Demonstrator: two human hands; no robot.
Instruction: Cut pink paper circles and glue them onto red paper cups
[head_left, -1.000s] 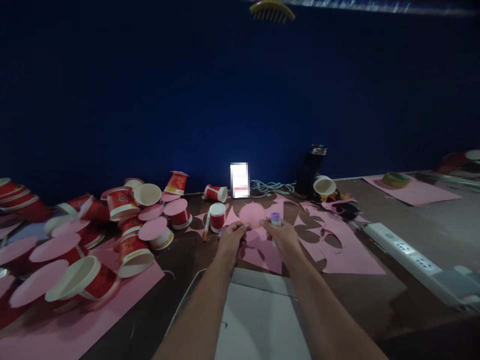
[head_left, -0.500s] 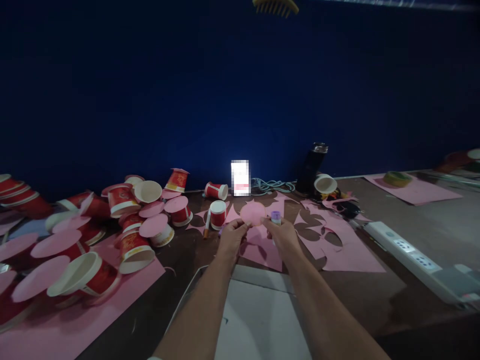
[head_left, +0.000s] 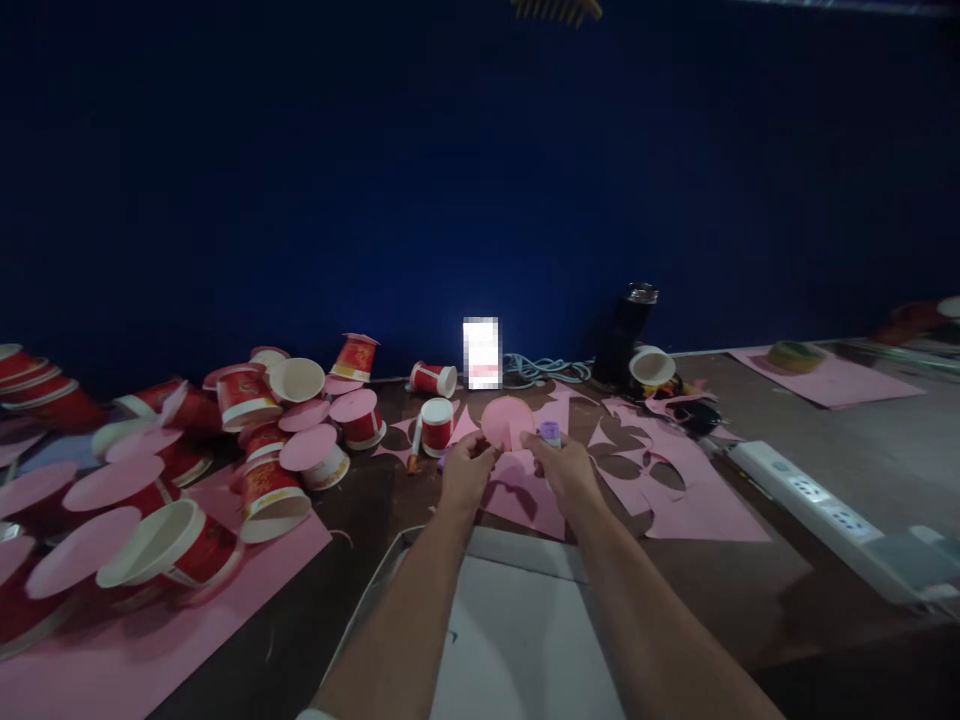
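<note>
A pink paper circle (head_left: 504, 420) is held upright between my hands over the table. My left hand (head_left: 466, 475) pinches its lower left edge between thumb and fingers. My right hand (head_left: 566, 470) pinches its lower right edge and also keeps a purple-topped glue stick (head_left: 550, 432) in its fingers. A small purple piece (head_left: 442, 461) shows beside my left hand, too small to name. Left of my hands stand a red and white paper cup (head_left: 436, 427) and a marker-like stick (head_left: 415, 445) with a brown end. Cut pink paper (head_left: 529, 495) lies beneath my hands.
Many red paper cups (head_left: 274, 500), several topped with pink circles, crowd the left side. A lit screen (head_left: 481, 353), coiled cable (head_left: 547, 371) and black flask (head_left: 626, 335) stand at the back. A power strip (head_left: 814, 500) lies right; a pale box (head_left: 525, 620) is below my forearms.
The pink circle has tilted slightly and a crease or shadow now shows down its middle. My hands stay almost in the same place, both still holding it.
</note>
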